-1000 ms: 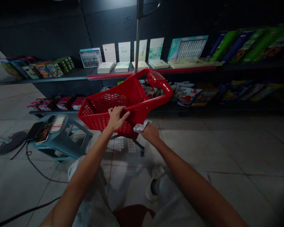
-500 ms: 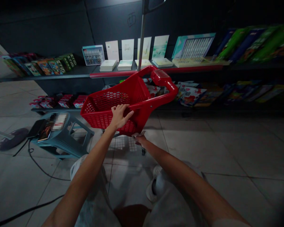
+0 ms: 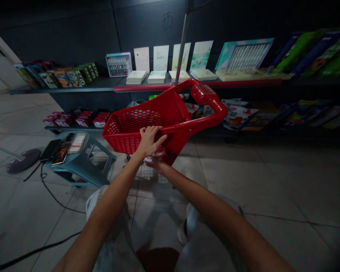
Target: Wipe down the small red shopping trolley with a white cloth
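Note:
A red plastic shopping cart stands in front of me with its handle up to the right. My left hand grips the near rim of its basket, fingers curled over the edge. My right hand is under the basket's near side, mostly hidden behind my left hand. A bit of white cloth shows at its fingers, pressed against the red mesh wall.
A grey-blue plastic stool with books and a phone on it stands to the left. A black cable runs over the tiled floor. Dark shelves with books and boxes line the back wall. A grey pole rises behind the cart.
My right hand with the cloth has slid left and down, from the cart's right side to beneath the basket by my left hand. My left hand has kept its hold on the rim.

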The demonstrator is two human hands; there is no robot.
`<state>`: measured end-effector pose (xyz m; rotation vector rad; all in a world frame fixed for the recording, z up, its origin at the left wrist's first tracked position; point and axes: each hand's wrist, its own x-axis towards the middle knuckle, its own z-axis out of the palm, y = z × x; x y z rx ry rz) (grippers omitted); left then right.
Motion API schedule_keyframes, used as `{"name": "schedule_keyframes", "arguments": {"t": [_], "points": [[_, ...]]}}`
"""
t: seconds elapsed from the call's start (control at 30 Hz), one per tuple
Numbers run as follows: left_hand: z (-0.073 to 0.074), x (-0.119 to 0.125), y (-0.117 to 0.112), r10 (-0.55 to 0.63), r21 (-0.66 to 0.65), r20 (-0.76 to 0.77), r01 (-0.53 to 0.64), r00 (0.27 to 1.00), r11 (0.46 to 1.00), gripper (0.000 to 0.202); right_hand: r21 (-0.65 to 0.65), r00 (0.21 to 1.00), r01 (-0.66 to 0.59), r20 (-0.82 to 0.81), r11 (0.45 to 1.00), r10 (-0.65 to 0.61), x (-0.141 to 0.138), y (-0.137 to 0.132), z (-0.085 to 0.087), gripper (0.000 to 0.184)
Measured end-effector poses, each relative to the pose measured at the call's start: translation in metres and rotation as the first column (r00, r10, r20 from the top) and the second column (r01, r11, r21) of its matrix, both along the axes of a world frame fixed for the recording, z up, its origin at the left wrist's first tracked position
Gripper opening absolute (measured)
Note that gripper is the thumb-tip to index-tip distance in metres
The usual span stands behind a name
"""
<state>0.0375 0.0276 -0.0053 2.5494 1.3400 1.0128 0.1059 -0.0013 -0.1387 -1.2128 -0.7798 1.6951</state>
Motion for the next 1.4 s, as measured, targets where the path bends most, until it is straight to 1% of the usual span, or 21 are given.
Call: {"name": "schedule_keyframes", "arguments": {"t": [0.07,0.13,0.2,0.23,0.27,0.33,0.4,0.47,0.53,0.6,0.63,0.7,0.77,0.83,0.93,1.0,1.07,1.13,1.17,1.3,1.4], "points": [[0.001,-0.002,0.0,-0.004,-0.006,0.011,0.004,1.0,1.0,0.04,-0.013,1.0,0.002,0.03,1.0,-0.002,0.007,-0.003,0.012,0.021],[0.002,-0.004,0.0,0.0,-0.018,0.026,0.0,1.0,1.0,0.038,0.045,0.994,-0.004,0.112,0.999,-0.001,0.019,-0.005,0.028,0.02],[0.002,-0.005,0.0,-0.002,-0.027,0.048,0.004,0.999,1.0,0.036,0.204,0.953,-0.008,0.297,0.979,-0.054,0.036,-0.008,0.048,0.018],[0.003,-0.006,0.001,-0.007,-0.029,0.061,0.008,0.998,1.0,0.035,0.316,0.905,-0.013,0.408,0.949,-0.123,0.047,-0.011,0.058,0.018],[0.003,-0.006,0.001,-0.009,-0.034,0.073,0.012,0.997,0.999,0.035,0.432,0.834,-0.024,0.506,0.901,-0.22,0.058,-0.014,0.069,0.019],[0.003,-0.007,0.001,-0.008,-0.051,0.09,0.013,0.996,0.999,0.036,0.623,0.652,-0.081,0.624,0.778,-0.432,0.08,-0.026,0.093,0.025],[0.003,-0.008,0.001,-0.001,-0.074,0.1,0.008,0.995,0.997,0.036,0.716,0.478,-0.17,0.661,0.677,-0.579,0.1,-0.042,0.117,0.026],[0.003,-0.009,0.0,-0.001,-0.085,0.119,0.011,0.993,0.996,0.037,0.761,0.366,-0.251,0.646,0.598,-0.669,0.117,-0.058,0.141,0.022],[0.003,-0.011,-0.002,-0.004,-0.082,0.145,0.016,0.989,0.996,0.036,0.816,0.317,-0.29,0.575,0.501,-0.754,0.133,-0.07,0.16,0.019],[0.003,-0.013,-0.004,0.006,-0.081,0.164,0.007,0.986,0.997,0.038,0.873,0.304,-0.269,0.477,0.406,-0.825,0.148,-0.077,0.175,0.02],[0.004,-0.015,-0.005,0.014,-0.081,0.17,0.0,0.985,0.997,0.039,0.897,0.306,-0.244,0.432,0.369,-0.848,0.156,-0.078,0.181,0.021],[0.004,-0.018,-0.007,0.026,-0.075,0.184,-0.013,0.983,0.997,0.042,0.923,0.329,-0.207,0.379,0.326,-0.865,0.17,-0.08,0.193,0.024],[0.005,-0.021,-0.008,0.027,-0.066,0.195,-0.014,0.981,0.998,0.045,0.929,0.361,-0.215,0.361,0.3,-0.86,0.181,-0.082,0.204,0.029],[0.005,-0.025,-0.008,0.031,-0.069,0.195,-0.018,0.98,0.997,0.048,0.917,0.381,-0.271,0.381,0.293,-0.843,0.187,-0.083,0.217,0.036],[0.005,-0.031,-0.003,0.039,-0.075,0.193,-0.025,0.98,0.997,0.053,0.869,0.396,-0.385,0.46,0.311,-0.795,0.191,-0.082,0.233,0.043],[0.004,-0.035,0.002,0.047,-0.074,0.204,-0.032,0.978,0.997,0.056,0.822,0.412,-0.47,0.527,0.322,-0.743,0.193,-0.079,0.239,0.038],[0.003,-0.039,0.007,0.061,-0.075,0.22,-0.046,0.973,0.996,0.06,0.798,0.432,-0.518,0.556,0.309,-0.711,0.197,-0.074,0.242,0.03],[0.003,-0.042,0.014,0.081,-0.081,0.243,-0.063,0.967,0.995,0.063,0.805,0.448,-0.52,0.543,0.288,-0.71,0.203,-0.068,0.242,0.023],[0.003,-0.044,0.017,0.094,-0.086,0.258,-0.074,0.962,0.994,0.064,0.809,0.451,-0.512,0.538,0.287,-0.712,0.207,-0.065,0.242,0.021],[0.006,-0.053,0.033,0.16,-0.125,0.315,-0.126,0.935,0.984,0.067,0.807,0.465,-0.495,0.559,0.322,-0.687,0.219,-0.053,0.244,0.018],[0.009,-0.062,0.043,0.178,-0.153,0.294,-0.138,0.939,0.979,0.064,0.793,0.477,-0.515,0.58,0.324,-0.661,0.217,-0.05,0.248,0.016]]}}
